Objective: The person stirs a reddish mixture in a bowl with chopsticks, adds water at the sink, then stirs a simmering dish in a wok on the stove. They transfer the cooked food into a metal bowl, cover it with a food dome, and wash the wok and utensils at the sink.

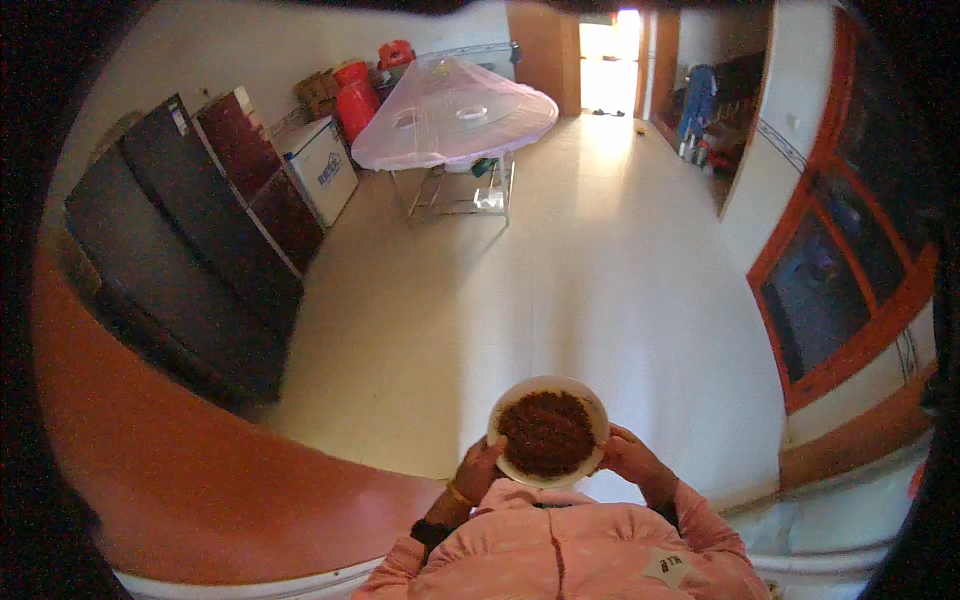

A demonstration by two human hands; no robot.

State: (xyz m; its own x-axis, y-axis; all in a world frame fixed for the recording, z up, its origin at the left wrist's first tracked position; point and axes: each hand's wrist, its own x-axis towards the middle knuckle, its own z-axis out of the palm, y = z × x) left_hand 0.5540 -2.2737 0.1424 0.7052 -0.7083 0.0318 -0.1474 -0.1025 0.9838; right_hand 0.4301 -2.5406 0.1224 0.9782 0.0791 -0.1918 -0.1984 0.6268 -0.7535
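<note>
A round white plate or shallow bowl point(603, 427) is held level in front of my chest. It carries a heap of dark reddish-brown crumbly food point(551, 435) that covers most of its inside. My left hand point(478, 469) grips the left rim, the thumb over the edge. On the opposite side my right hand point(630, 456) holds the right rim. The fingers under the dish are mostly hidden. Pink sleeves and a pink jacket point(517, 555) show below it.
Ahead, a pink mesh food cover point(465, 131) spans a metal-legged table with dishes beneath. Along the left stand a dark refrigerator point(172, 247), a maroon refrigerator point(244, 150), a white box-shaped appliance point(324, 169) and red containers point(356, 109). A bright doorway point(607, 75) is beyond; an orange-framed glazed panel point(817, 277) lies right.
</note>
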